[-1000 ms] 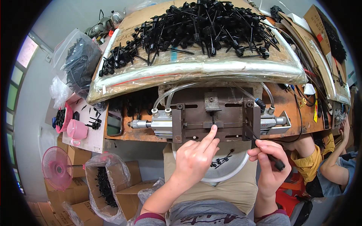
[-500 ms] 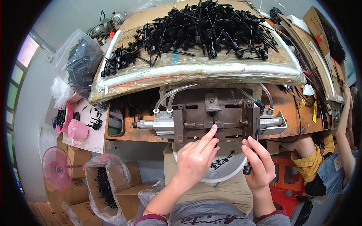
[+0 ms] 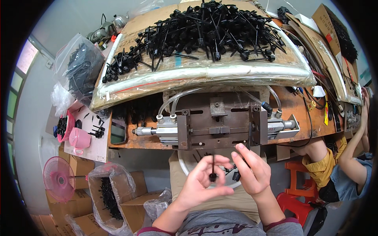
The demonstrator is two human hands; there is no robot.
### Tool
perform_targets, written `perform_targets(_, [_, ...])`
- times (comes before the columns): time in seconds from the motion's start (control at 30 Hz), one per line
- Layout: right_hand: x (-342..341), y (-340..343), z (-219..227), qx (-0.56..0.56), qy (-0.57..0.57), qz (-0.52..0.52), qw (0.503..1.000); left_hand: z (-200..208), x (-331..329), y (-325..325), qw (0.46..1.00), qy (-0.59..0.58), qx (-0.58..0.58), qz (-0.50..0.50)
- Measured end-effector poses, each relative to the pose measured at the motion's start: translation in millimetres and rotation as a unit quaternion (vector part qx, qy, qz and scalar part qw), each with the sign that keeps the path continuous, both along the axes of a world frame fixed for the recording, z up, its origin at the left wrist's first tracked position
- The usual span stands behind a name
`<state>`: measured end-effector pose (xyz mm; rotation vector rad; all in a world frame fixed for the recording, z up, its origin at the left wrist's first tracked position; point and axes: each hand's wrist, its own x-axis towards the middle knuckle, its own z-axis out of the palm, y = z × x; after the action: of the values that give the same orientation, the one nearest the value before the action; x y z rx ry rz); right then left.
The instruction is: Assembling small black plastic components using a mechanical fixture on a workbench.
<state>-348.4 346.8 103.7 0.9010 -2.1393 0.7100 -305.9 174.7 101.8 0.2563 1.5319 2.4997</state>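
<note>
My left hand point(image 3: 202, 183) is over the white basin point(image 3: 182, 164), fingers curled around a black knobbed stem point(image 3: 213, 177). Its stem points away from me and the round knob is nearest me. Thumb and fingertips are somewhat apart, so the grip looks loose. In my right hand point(image 3: 254, 171), the fingers hold another thin black knobbed stem point(image 3: 236, 176), its knob hanging toward my left hand. Just beyond both hands stands a brown metal clamping fixture point(image 3: 204, 141). The small block point(image 3: 219, 130) at its middle shows bare, with no hand on it.
Silver air cylinders point(image 3: 167, 133) with clear hoses flank the fixture. Behind it, a film-wrapped cardboard tray point(image 3: 197, 74) bears a heap of black stems point(image 3: 212, 33). A pink mug point(image 3: 80, 138) and pink fan point(image 3: 60, 179) are at left. Another person's arm point(image 3: 356, 133) is at right.
My left hand has left the fixture's middle block and come back toward me, now with a black knobbed stem. My right hand has moved left and nearer to it. The view has shifted slightly.
</note>
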Motion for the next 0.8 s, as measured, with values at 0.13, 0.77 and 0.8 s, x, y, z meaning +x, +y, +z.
perform_targets(0.13, [2.2, -6.8, -1.0, 0.003, -0.015, 0.013, 1.0, 5.9, 1.9, 6.6, 0.946, 0.126, -0.266, 0.138])
perform_targets(0.77, [7.3, 20.3, 9.4, -0.102, -0.096, -0.009, 0.99, 1.3, -42.4, -0.7, 0.673, 0.336, -0.632, 0.187])
perform_targets(0.8, [9.7, 22.6, 12.8, -0.089, -0.119, -0.014, 0.989, 1.6, -42.5, -0.5, 0.675, 0.334, -0.631, 0.184])
